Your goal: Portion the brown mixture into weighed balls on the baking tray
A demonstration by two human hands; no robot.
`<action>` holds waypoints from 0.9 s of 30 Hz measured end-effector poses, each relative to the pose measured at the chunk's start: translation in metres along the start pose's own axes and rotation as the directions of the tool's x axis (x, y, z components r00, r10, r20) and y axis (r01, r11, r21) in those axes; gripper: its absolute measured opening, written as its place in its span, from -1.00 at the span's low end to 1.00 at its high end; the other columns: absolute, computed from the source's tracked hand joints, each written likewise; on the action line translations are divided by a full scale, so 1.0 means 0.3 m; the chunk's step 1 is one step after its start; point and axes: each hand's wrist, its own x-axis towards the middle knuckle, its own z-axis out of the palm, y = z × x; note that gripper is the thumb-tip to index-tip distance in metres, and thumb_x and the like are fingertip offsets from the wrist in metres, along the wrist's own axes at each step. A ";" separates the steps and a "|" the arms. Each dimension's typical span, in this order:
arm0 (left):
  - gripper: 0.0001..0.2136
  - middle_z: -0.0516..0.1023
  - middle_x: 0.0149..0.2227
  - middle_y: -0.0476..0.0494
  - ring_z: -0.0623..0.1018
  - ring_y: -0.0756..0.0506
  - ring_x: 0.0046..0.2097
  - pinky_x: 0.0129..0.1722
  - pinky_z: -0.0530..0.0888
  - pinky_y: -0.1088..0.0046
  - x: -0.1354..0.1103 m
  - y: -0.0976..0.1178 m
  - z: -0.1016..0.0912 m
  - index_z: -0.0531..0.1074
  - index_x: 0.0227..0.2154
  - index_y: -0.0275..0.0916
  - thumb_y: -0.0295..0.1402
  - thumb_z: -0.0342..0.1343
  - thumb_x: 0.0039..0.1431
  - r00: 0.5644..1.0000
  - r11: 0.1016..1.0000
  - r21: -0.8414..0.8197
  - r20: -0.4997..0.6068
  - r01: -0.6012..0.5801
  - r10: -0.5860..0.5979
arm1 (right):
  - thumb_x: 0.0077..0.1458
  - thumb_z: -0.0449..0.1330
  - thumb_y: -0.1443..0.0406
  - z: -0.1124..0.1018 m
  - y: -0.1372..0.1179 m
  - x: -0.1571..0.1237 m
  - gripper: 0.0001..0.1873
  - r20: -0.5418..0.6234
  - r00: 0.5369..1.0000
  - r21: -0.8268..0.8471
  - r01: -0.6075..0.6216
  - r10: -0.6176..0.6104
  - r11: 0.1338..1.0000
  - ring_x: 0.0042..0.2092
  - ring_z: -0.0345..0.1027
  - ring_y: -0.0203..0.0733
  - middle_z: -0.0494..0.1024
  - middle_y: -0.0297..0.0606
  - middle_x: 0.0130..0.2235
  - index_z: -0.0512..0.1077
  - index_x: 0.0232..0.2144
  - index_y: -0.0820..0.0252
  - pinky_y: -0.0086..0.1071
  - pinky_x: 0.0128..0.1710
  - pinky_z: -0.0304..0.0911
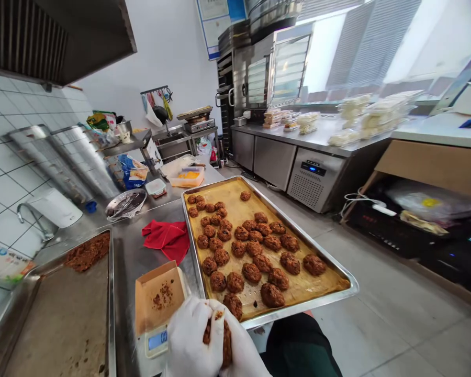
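Both my hands wear white gloves and are pressed together around a brown dough lump (218, 335) at the bottom of the head view. My left hand (188, 340) cups it from the left, my right hand (241, 351) from the right. Just beyond them lies a metal baking tray (337, 272) lined with yellow paper, holding several brown dough balls (251, 246). To the left of my hands stands a small digital scale (157, 339) with a brown cardboard sheet (159, 296) on it, dotted with crumbs.
A second tray (63, 319) at left holds a pile of brown dough (88, 252) at its far end. A red cloth (168, 238) lies between the trays. Containers, a metal bowl (125, 204) and a sink tap (33, 217) sit further back. Steel counters and an oven (275, 68) stand right.
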 end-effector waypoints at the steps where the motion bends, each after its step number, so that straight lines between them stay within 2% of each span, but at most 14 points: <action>1: -0.79 0.47 -0.47 -0.14 0.49 -0.13 -0.37 -0.31 0.43 0.29 0.004 -0.006 -0.014 0.40 -0.49 -0.08 -0.34 0.01 0.28 1.000 1.000 0.002 0.008 0.007 -0.007 | 0.10 0.27 0.09 0.013 0.002 -0.004 -0.77 -0.011 1.000 0.024 -0.021 0.021 1.000 0.00 0.50 0.00 0.67 -0.27 -0.23 0.59 -0.26 0.06 -0.19 0.08 0.35; 4: -0.76 0.45 -0.51 -0.11 0.46 -0.10 -0.43 -0.36 0.43 0.33 0.012 -0.030 -0.047 0.39 -0.53 -0.09 -0.37 0.02 0.28 1.000 0.997 -0.081 0.005 0.008 -0.008 | 0.11 0.27 0.13 0.049 -0.017 -0.020 -0.69 -0.006 0.994 0.117 -0.104 0.105 0.988 0.03 0.48 -0.03 0.67 -0.23 -0.13 0.57 -0.13 0.12 -0.21 0.13 0.30; 6: -0.82 0.50 -0.43 -0.15 0.52 -0.13 -0.34 -0.31 0.47 0.31 0.010 -0.046 -0.059 0.43 -0.44 -0.09 -0.38 0.02 0.27 0.999 0.983 -0.181 -0.038 -0.027 0.020 | 0.11 0.27 0.15 0.060 -0.039 -0.029 -0.66 0.045 0.990 0.137 -0.138 0.133 0.981 0.05 0.46 -0.02 0.66 -0.21 -0.09 0.56 -0.09 0.14 -0.19 0.16 0.27; 8: -0.84 0.57 -0.15 -0.23 0.56 -0.21 -0.09 -0.10 0.51 0.21 0.003 -0.060 -0.065 0.49 -0.21 -0.09 -0.39 0.02 0.26 0.996 0.975 -0.218 -0.088 -0.041 0.022 | 0.13 0.26 0.20 0.057 -0.058 -0.036 -0.67 0.067 0.994 0.103 -0.093 0.086 0.990 0.05 0.46 -0.01 0.65 -0.19 -0.06 0.54 -0.06 0.14 -0.15 0.17 0.24; 10: -0.70 0.50 0.10 -0.24 0.49 -0.26 0.12 0.09 0.46 0.14 -0.006 -0.069 -0.069 0.45 0.02 -0.08 -0.40 0.01 0.26 0.993 0.987 -0.160 -0.114 -0.001 -0.018 | 0.11 0.28 0.28 0.049 -0.067 -0.039 -0.64 0.027 1.000 0.023 -0.001 0.000 1.000 0.02 0.47 -0.01 0.63 -0.20 -0.03 0.50 -0.01 0.10 -0.12 0.16 0.24; 12: -0.64 0.47 0.16 -0.22 0.47 -0.25 0.17 0.13 0.45 0.15 -0.012 -0.070 -0.069 0.42 0.11 -0.10 -0.40 0.00 0.27 0.996 0.996 -0.084 -0.076 0.033 -0.039 | 0.08 0.31 0.30 0.044 -0.066 -0.040 -0.58 -0.016 0.998 -0.064 0.060 -0.061 0.996 0.00 0.48 0.01 0.62 -0.18 -0.01 0.47 0.02 0.08 -0.08 0.13 0.25; 15: -0.71 0.56 0.05 -0.25 0.55 -0.22 0.06 0.04 0.52 0.22 -0.014 -0.062 -0.061 0.48 0.02 -0.17 -0.36 0.03 0.28 0.999 0.999 0.010 -0.021 0.045 -0.045 | 0.03 0.35 0.29 0.047 -0.055 -0.041 -0.57 -0.057 0.990 -0.156 0.116 -0.127 0.981 0.03 0.45 0.04 0.61 -0.17 -0.02 0.48 -0.01 0.09 -0.09 0.13 0.24; 18: -0.81 0.59 -0.11 -0.22 0.60 -0.16 -0.08 -0.08 0.53 0.33 -0.014 -0.058 -0.046 0.52 -0.14 -0.20 -0.37 0.04 0.28 0.994 0.999 0.050 -0.108 0.018 -0.013 | 0.01 0.35 0.27 0.048 -0.045 -0.044 -0.62 -0.025 0.989 -0.185 0.140 -0.148 0.973 0.03 0.43 0.03 0.62 -0.18 -0.05 0.50 -0.07 0.11 -0.14 0.10 0.23; 22: -0.91 0.54 -0.34 -0.08 0.56 -0.03 -0.30 -0.25 0.46 0.49 -0.013 -0.065 -0.034 0.46 -0.36 -0.20 -0.42 0.09 0.24 0.983 1.000 -0.002 -0.184 -0.028 0.027 | 0.02 0.32 0.30 0.030 -0.027 -0.050 -0.69 0.040 0.996 -0.120 0.084 -0.080 0.989 -0.05 0.47 -0.02 0.63 -0.20 -0.12 0.52 -0.13 0.12 -0.20 0.02 0.27; 24: -0.84 0.45 -0.47 0.01 0.48 0.02 -0.43 -0.36 0.39 0.53 -0.008 -0.065 -0.034 0.40 -0.50 -0.21 -0.39 0.15 0.20 0.987 0.999 -0.036 -0.159 0.028 -0.033 | 0.00 0.32 0.34 0.018 -0.016 -0.051 -0.69 0.035 0.998 -0.070 0.047 -0.044 0.996 -0.09 0.49 -0.07 0.64 -0.21 -0.14 0.52 -0.13 0.14 -0.24 -0.03 0.30; 26: -0.73 0.33 -0.58 0.08 0.37 0.05 -0.53 -0.47 0.31 0.55 0.006 -0.064 -0.042 0.31 -0.59 -0.21 -0.32 0.21 0.16 0.977 0.978 -0.110 -0.100 0.179 -0.190 | -0.01 0.31 0.34 0.009 -0.009 -0.050 -0.69 0.051 0.998 0.010 -0.021 0.020 1.000 -0.16 0.51 -0.09 0.64 -0.20 -0.18 0.52 -0.14 0.15 -0.24 -0.10 0.34; 27: -0.69 0.28 -0.61 0.10 0.33 0.06 -0.55 -0.50 0.28 0.55 0.017 -0.066 -0.051 0.28 -0.62 -0.21 -0.27 0.21 0.15 0.954 0.946 -0.168 -0.071 0.276 -0.291 | -0.01 0.30 0.32 0.005 -0.008 -0.048 -0.70 0.072 0.996 0.066 -0.065 0.061 0.996 -0.20 0.51 -0.09 0.64 -0.20 -0.19 0.52 -0.15 0.15 -0.24 -0.14 0.36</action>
